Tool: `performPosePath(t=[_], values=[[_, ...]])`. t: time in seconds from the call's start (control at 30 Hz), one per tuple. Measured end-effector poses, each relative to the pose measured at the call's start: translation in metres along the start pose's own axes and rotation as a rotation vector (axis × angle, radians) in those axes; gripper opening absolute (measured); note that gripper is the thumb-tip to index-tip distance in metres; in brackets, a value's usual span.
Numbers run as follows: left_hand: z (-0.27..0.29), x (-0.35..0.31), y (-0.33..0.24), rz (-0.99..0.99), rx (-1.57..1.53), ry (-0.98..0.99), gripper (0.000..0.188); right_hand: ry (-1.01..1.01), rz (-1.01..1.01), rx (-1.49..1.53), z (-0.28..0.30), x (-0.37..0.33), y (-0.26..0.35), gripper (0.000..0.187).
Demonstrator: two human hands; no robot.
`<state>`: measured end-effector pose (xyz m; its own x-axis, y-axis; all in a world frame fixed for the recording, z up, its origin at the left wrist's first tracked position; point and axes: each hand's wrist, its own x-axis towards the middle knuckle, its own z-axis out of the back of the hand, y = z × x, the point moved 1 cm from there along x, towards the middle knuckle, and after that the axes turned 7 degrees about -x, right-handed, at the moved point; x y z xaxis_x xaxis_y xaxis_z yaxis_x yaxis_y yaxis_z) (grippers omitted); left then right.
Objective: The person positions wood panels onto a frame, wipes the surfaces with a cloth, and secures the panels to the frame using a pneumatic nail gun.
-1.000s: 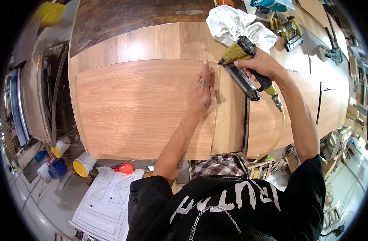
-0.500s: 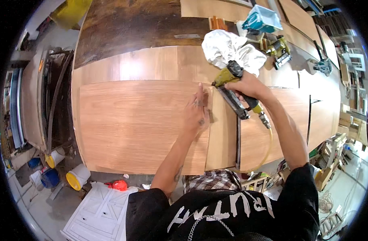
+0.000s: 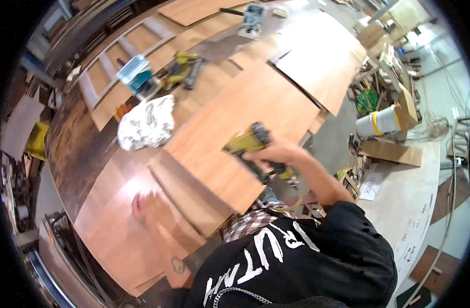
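My right hand is wrapped round the grip of a yellow-green and black nail gun, held over a wood-grain panel. A hose fitting shows at the gun's lower end. My left hand is over another wood-grain panel on the left; it looks open, with a finger outstretched, though motion blurs it. Whether it touches the panel I cannot tell. Between the two panels runs a paler strip of board.
A crumpled white cloth lies beyond the panels. Behind it are a light-blue container and a second yellow-green nail gun. A white bucket with a yellow band lies beyond the right edge of the table, near wood scraps.
The view has swung to the right and tilted. My right hand has carried the nail gun away from the left panel's edge, over the right panel. My left hand is blurred now.
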<state>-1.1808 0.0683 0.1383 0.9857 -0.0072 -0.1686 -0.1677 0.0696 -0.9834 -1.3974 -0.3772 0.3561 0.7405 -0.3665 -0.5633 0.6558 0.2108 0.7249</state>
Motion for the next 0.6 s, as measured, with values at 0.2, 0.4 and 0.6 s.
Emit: performPosePath(t=[0.2,0.4,0.6], values=[[-0.006,-0.166,-0.026,0.031,-0.063,-0.200,0.013,-0.309,0.281,0.655,0.244,-0.059,-0.172,0.028],[-0.147,-0.303,-0.062,0.211,-0.079,-0.345,0.030,-0.517,0.193,0.105,0.370,-0.019,-0.229,0.021],[-0.160,-0.356,-0.092,0.189,0.032,-0.338,0.032,-0.802,0.421,-1.165,0.460,0.052,-0.215,0.044]])
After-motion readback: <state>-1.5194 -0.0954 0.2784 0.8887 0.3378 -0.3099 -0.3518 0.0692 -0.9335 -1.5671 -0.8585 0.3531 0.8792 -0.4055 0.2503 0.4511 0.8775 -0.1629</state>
